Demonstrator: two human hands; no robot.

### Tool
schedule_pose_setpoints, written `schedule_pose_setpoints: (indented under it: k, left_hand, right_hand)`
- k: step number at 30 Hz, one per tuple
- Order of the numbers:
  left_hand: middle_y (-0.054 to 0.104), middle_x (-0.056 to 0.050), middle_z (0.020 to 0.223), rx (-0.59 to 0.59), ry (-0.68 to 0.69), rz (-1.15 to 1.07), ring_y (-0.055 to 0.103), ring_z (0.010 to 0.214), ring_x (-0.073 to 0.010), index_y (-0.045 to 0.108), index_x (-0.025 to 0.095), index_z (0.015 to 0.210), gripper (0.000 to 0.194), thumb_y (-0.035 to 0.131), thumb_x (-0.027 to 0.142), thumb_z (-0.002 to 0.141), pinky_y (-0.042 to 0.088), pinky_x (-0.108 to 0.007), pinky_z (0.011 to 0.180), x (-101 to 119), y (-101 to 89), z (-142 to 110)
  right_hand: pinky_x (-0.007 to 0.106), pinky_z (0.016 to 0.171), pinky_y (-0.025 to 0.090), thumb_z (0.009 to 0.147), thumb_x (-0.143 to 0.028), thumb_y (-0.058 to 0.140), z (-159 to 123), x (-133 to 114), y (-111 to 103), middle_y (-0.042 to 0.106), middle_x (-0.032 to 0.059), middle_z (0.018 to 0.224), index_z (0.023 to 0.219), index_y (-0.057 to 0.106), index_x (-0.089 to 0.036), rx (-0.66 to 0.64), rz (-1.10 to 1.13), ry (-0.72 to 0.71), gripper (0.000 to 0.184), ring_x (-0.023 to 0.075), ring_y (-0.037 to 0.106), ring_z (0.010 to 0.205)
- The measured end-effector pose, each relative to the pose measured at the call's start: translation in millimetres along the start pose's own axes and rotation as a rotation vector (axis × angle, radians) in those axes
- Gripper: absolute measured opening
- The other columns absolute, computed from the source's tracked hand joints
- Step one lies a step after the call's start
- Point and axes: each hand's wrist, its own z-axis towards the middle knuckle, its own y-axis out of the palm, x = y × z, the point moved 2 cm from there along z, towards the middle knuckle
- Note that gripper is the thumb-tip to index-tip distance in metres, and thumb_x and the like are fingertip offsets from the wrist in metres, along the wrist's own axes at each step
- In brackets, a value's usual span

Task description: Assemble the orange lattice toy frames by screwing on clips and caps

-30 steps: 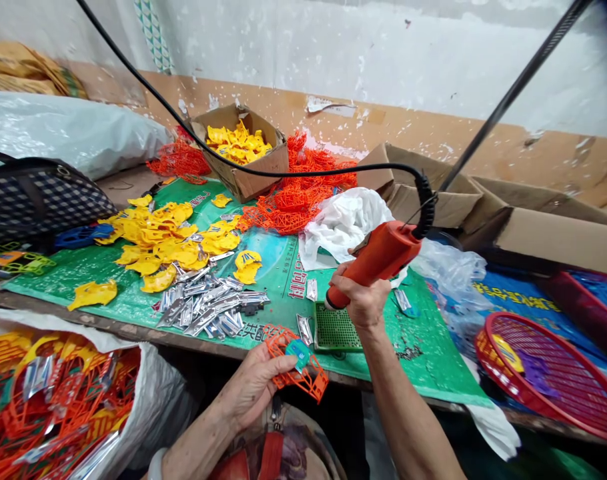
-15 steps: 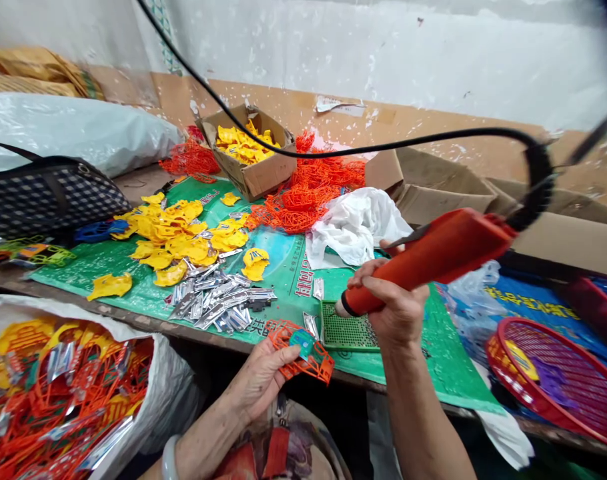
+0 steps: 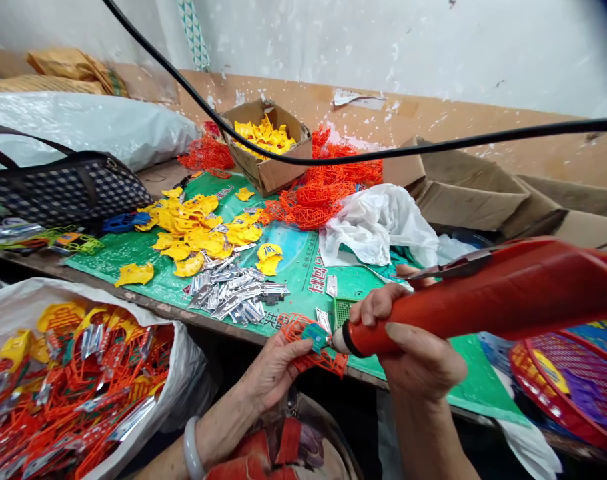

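My left hand [image 3: 268, 373] pinches an orange plastic lattice part [image 3: 334, 363] at the table's front edge. Under the thumb lies a teal-green piece [image 3: 315, 335] on that part. My right hand [image 3: 423, 367] is wrapped round a red corded electric screwdriver [image 3: 513, 287], held nearly level. Its pale nose points left and meets the edge of the green piece; the exact contact is too small to make out. Just behind, a green perforated tray [image 3: 342, 311] is mostly hidden by the right hand and screwdriver. Silvery metal strips [image 3: 238, 293] lie heaped to the left.
Yellow plastic pieces [image 3: 198, 227] are piled beyond the strips. A cardboard box [image 3: 283, 175] holds more, beside orange lattice parts [image 3: 328, 193]. A white sack [image 3: 193, 360] of assembled pieces stands lower left. A red basket [image 3: 538, 400] sits right. A black cable [image 3: 383, 155] crosses above.
The screwdriver has come down and its nose has reached the part in my left hand. The view has shifted, so the table's things appear further right.
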Motion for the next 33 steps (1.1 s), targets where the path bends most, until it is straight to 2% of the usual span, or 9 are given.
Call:
schedule_pose_setpoints:
  k: [10,18,24,33]
  left_hand:
    - [0.075,-0.004,0.090,-0.016,0.001,0.011,0.069,0.079,-0.0157,0.072,0.015,0.096,0.031,0.083,0.017,0.068,0.055,-0.028,0.079,-2.1,-1.7,-0.6]
    - [0.075,-0.004,0.090,-0.010,0.001,0.025,0.069,0.079,-0.0162,0.072,0.015,0.095,0.031,0.084,0.018,0.066,0.055,-0.028,0.079,-1.0,-0.8,0.1]
    - [0.075,-0.006,0.094,-0.001,0.023,0.050,0.069,0.081,-0.0171,0.071,0.014,0.098,0.032,0.082,0.019,0.069,0.055,-0.029,0.082,-2.9,0.9,-0.7]
    - [0.075,-0.004,0.092,0.020,0.062,0.049,0.069,0.081,-0.0169,0.071,0.015,0.096,0.033,0.084,0.020,0.066,0.054,-0.029,0.082,-5.9,5.3,-2.4]
  right_hand:
    - [0.034,0.066,0.051,0.067,-0.009,0.067,-3.9,7.9,-0.7,0.063,-0.0035,0.073,0.106,0.062,-0.032,-0.045,0.041,-0.010,0.045,0.0139,0.059,0.064]
    - [0.034,0.064,0.051,0.067,-0.014,0.069,-4.8,3.4,0.0,0.060,-0.0043,0.071,0.107,0.061,-0.033,-0.031,-0.003,-0.019,0.044,0.0145,0.058,0.062]
    - [0.034,0.063,0.051,0.067,-0.015,0.072,-4.5,-0.5,2.3,0.061,-0.0049,0.070,0.108,0.059,-0.032,-0.008,-0.084,-0.045,0.046,0.0149,0.058,0.061]
    - [0.034,0.068,0.050,0.069,-0.016,0.073,-8.3,4.8,-2.8,0.063,-0.0053,0.073,0.114,0.054,-0.030,0.006,-0.186,-0.007,0.052,0.0149,0.060,0.064]
